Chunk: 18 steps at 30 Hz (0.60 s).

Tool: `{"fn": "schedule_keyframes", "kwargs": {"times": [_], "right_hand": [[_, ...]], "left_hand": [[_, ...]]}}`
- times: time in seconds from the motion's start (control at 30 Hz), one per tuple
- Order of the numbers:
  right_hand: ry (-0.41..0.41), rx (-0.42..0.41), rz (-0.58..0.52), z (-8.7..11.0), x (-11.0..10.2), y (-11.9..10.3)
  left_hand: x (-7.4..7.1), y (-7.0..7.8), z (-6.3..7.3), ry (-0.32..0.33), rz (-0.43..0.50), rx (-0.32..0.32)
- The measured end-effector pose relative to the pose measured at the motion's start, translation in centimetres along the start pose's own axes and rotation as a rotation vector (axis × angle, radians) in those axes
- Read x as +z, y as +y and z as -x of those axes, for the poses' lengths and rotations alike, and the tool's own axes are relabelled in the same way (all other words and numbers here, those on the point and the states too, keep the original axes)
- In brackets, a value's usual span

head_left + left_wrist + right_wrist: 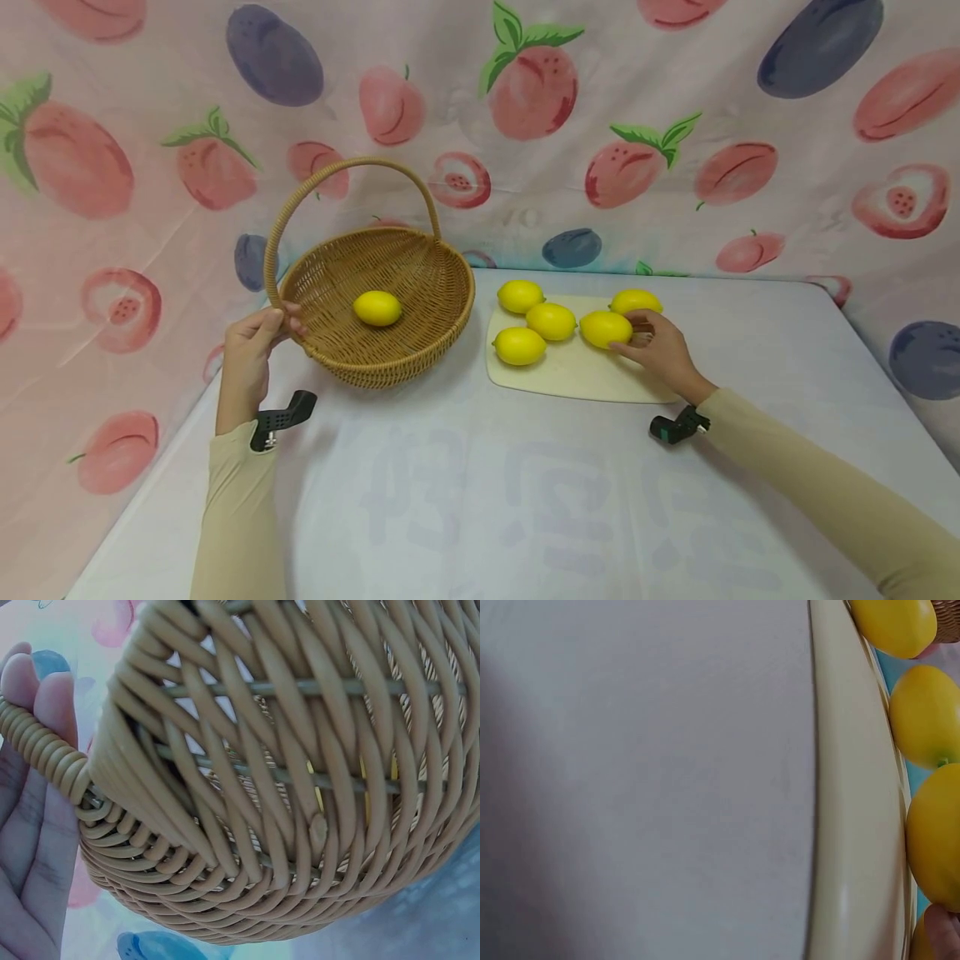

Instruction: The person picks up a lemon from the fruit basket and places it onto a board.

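With my left hand (pixel 255 346) I grip the lower left end of the handle of a brown wicker basket (pixel 442 321). The basket is tilted, its inside facing the head camera, and one lemon (pixel 377 308) lies in it. In the left wrist view, fingers (pixel 54 705) curl round the wrapped handle (pixel 45 754) beside the woven wall. On the right, my right hand (pixel 660 350) pinches the right end of a lemon (pixel 605 330) on a cream cutting board (pixel 585 379). Only a fingertip (pixel 941 934) shows at that lemon (pixel 937 840) in the right wrist view.
Several other lemons share the board, among them one at its front left (pixel 520 346), one at the back left (pixel 521 296) and one behind my right hand (pixel 636 302). A white cloth (pixel 465 500) covers the table. Fruit-printed fabric (pixel 450 108) hangs behind.
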State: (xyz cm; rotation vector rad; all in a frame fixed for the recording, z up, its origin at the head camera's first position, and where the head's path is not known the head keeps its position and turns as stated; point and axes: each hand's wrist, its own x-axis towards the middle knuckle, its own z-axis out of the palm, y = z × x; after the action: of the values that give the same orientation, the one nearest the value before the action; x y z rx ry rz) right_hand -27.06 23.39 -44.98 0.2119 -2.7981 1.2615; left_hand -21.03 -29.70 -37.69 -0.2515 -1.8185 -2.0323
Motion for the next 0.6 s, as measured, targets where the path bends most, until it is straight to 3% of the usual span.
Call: {"fn": "schedule_keyframes", "kwargs": {"times": [0.6], "right_hand": [[0.015,0.011,-0.029,0.21,-0.25,0.12]], "left_hand": [[-0.15,-0.28,-0.07,0.003,-0.011,0.004]]}}
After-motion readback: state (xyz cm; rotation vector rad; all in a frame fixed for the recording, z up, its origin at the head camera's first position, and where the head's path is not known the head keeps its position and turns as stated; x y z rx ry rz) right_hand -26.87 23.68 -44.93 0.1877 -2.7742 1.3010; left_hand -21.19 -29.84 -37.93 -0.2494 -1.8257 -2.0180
